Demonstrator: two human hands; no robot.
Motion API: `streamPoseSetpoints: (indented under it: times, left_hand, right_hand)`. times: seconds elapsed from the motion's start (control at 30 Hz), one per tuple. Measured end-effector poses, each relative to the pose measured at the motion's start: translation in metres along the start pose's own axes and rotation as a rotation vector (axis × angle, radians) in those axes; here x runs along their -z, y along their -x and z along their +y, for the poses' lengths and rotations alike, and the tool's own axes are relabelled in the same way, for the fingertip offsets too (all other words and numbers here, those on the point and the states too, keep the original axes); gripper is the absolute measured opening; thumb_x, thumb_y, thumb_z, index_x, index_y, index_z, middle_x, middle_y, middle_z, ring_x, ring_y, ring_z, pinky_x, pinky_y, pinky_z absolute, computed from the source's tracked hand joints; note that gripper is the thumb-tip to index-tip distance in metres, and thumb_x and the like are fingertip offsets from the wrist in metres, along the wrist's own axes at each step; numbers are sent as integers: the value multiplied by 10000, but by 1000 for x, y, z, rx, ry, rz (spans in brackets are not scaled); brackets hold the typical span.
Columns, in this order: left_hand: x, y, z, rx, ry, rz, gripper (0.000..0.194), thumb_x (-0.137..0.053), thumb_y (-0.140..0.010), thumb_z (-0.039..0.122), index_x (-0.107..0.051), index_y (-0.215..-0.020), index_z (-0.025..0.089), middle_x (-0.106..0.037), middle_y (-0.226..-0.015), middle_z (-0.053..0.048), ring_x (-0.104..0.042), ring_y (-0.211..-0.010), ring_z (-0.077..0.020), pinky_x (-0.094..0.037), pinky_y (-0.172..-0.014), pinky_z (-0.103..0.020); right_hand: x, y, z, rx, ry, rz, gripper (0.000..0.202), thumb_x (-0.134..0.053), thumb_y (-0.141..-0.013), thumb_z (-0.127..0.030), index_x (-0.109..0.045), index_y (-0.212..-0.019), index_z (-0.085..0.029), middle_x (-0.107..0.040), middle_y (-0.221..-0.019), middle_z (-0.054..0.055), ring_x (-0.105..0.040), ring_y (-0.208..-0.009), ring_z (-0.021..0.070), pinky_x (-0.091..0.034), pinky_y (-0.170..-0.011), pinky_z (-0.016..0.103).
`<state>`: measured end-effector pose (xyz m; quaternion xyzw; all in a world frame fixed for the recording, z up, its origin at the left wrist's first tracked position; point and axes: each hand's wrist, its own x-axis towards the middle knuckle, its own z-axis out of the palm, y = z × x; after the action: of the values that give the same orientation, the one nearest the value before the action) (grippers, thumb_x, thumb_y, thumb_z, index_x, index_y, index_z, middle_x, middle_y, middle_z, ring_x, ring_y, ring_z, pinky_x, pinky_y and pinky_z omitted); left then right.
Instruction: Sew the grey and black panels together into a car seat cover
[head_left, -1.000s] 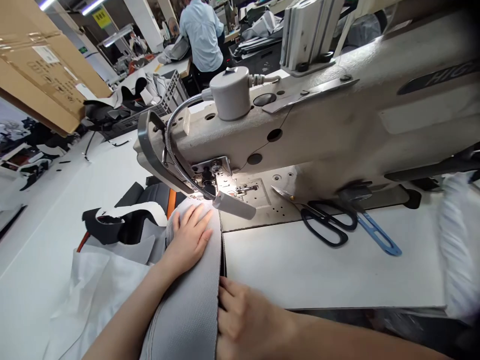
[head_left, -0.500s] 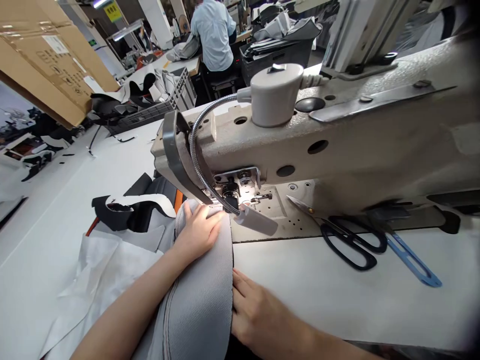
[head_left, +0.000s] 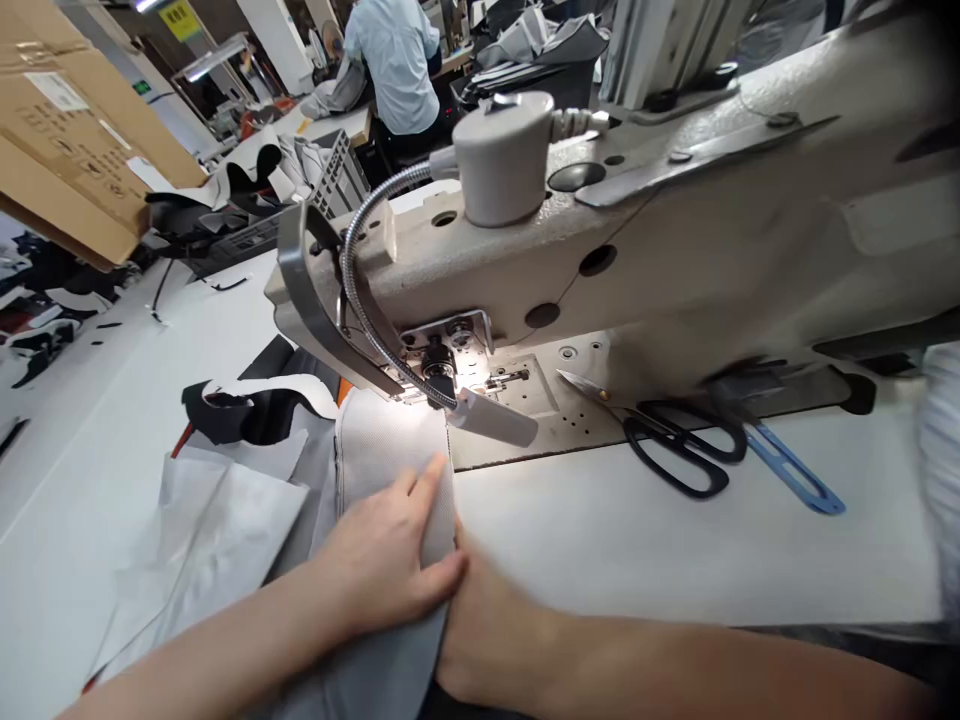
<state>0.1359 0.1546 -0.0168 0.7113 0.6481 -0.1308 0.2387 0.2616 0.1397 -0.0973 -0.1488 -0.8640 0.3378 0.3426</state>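
Observation:
Grey fabric (head_left: 386, 435) lies under the needle area of a sewing machine (head_left: 442, 375), its far end lit by the small lamp (head_left: 495, 417). My left hand (head_left: 382, 550) rests on top of the fabric, fingers apart, thumb pointing to the right edge. At that edge my right hand (head_left: 487, 620) is close by the left thumb, holding the fabric's side; its fingertips are mostly hidden and blurred.
Black-handled scissors (head_left: 675, 440) and a blue-handled tool (head_left: 795, 470) lie right of the needle. Black and white pieces (head_left: 255, 405) and pale sheets (head_left: 202, 540) lie left. Behind are a grey crate (head_left: 337, 180), a cardboard box (head_left: 90, 130) and a seated person (head_left: 394, 65).
My left hand has moved back from the needle area toward me, uncovering the fabric's far end. My right hand has come nearer to it. The view has shifted, moving the machine left and up.

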Motion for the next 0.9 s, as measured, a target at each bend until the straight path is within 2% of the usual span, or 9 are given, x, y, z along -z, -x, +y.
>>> streamPoseSetpoints:
  times: [0.07,0.17,0.3,0.47,0.6,0.7,0.8,0.9]
  left_hand:
    - [7,9,-2,62,-27,-26,771,-494,-812,420,-208,-1480,162,-571,-1214,-139,-590,-1044,-298,-469,-842,-366]
    - [18,10,-10,85,-31,-26,718,-460,-834,421,-233,-1479,206,-597,-1192,-105,-594,-1045,-278,-472,-831,-340]
    - [21,4,-2,84,-47,-31,783,-462,-824,542,-224,-1483,193,-611,-1168,-117,-604,-1018,-294,-482,-805,-349]
    - [2,-4,19,127,-114,-97,841,-486,-771,333,-106,-1502,163,-605,-1193,-152,-617,-1014,-316,-489,-794,-363]
    - [-7,-7,17,184,-150,-95,767,-384,-802,206,-77,-1504,166,-600,-1213,-164,-620,-1032,-322,-489,-821,-408]
    - [6,-7,8,172,-108,-126,722,-361,-827,202,-108,-1502,170,-620,-1200,-155,-632,-1018,-309,-498,-834,-424]
    - [33,-9,-1,-28,75,-151,653,-361,-812,198,-290,-1461,202,-605,-1258,-74,-572,-1144,-255,-477,-938,-367]
    - [53,-13,-7,-196,258,-128,612,-353,-768,163,-461,-1366,243,-600,-1273,12,-492,-1242,-215,-436,-1011,-319]
  right_hand:
    - [-12,-13,-10,41,132,32,472,-344,-883,-80,-554,-469,-165,-671,-618,27,-637,-713,149,-556,-756,314]
    - [-14,-18,-15,153,328,-13,292,-464,-837,-119,-651,-616,-153,-716,-902,109,-628,-902,250,-493,-893,489]
    - [-5,-2,-9,273,476,-125,198,-508,-809,-100,-682,-758,-179,-712,-846,94,-608,-885,242,-417,-940,511]
    - [-6,18,2,346,488,-150,145,-540,-773,-123,-655,-719,-194,-690,-737,76,-584,-753,211,-437,-833,447]
    - [-10,21,6,456,421,-158,144,-542,-704,-113,-560,-591,-200,-627,-591,39,-521,-568,169,-429,-618,352]
    - [-2,8,1,575,344,-31,186,-515,-648,-107,-438,-512,-206,-518,-488,0,-426,-429,139,-297,-443,282]
    - [17,-13,-10,633,331,168,208,-497,-641,-98,-382,-506,-208,-447,-472,-18,-377,-393,117,-225,-411,258]
    - [37,-29,-18,585,350,237,223,-484,-698,-102,-379,-533,-210,-444,-496,-20,-366,-398,111,-242,-407,257]
